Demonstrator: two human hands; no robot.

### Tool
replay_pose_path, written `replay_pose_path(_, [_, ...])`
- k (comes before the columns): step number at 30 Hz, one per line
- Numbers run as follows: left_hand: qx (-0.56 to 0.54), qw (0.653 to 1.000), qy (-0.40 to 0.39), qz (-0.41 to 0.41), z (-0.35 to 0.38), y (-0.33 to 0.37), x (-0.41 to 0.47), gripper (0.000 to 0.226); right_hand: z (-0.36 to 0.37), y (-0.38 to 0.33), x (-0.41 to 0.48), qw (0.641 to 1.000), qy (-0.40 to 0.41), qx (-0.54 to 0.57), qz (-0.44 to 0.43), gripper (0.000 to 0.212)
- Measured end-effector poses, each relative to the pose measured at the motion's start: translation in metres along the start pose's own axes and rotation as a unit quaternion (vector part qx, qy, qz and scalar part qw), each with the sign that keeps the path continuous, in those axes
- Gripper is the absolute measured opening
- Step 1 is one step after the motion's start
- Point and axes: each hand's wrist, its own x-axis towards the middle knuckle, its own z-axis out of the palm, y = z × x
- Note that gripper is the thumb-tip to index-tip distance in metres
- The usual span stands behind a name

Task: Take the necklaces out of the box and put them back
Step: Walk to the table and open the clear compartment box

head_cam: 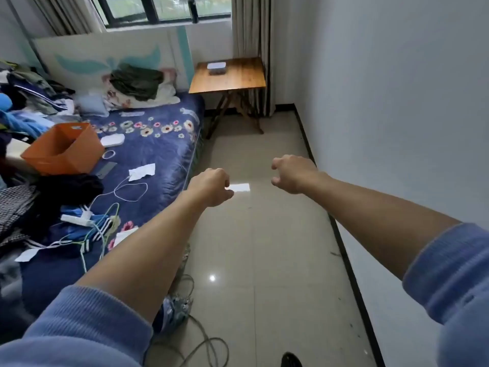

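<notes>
While both arms stretch forward over the tiled floor [264, 247], the left hand [210, 188] and the right hand [292, 174] hang in the air with nothing in them — fingers loosely curled, half closed, knuckles up. Blue sleeves are pushed up toward the elbows. The box [216, 68] sits well away from both hands, at the far end of the room on a wooden tabletop [238, 80] beside the curtain [251, 27]; it looks shallow, with a pale lid or top, and whether necklaces lie inside cannot be told from here. To the left stands a bed [158, 154] with a blue flowered cover, strewn with clothes, white cables and an orange bin [63, 149] — all of it apart from the hands.
</notes>
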Motion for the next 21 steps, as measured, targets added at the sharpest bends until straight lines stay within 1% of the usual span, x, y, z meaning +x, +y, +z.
replay_pose_path(5, [-0.010, 0.999, -0.018, -0.043, -0.014, -0.019, 0.057, 0.028, -0.009, 0.004, 0.077, 1.000, -0.024, -0.015, -0.013, 0.039])
replay_pose_path(10, [-0.031, 0.997, -0.016, -0.065, -0.028, -0.051, 0.141, 0.023, -0.012, 0.005, 0.172, 0.999, -0.016, -0.011, -0.036, 0.041])
replay_pose_path(14, [-0.037, 0.997, -0.015, -0.059, -0.037, -0.077, 0.224, 0.024, -0.011, 0.007, 0.260, 0.999, -0.014, -0.012, -0.032, 0.039])
replay_pose_path(21, [-0.020, 0.999, -0.022, -0.029, -0.074, -0.111, 0.375, 0.023, -0.023, 0.023, 0.402, 1.000, -0.018, 0.011, 0.010, 0.040])
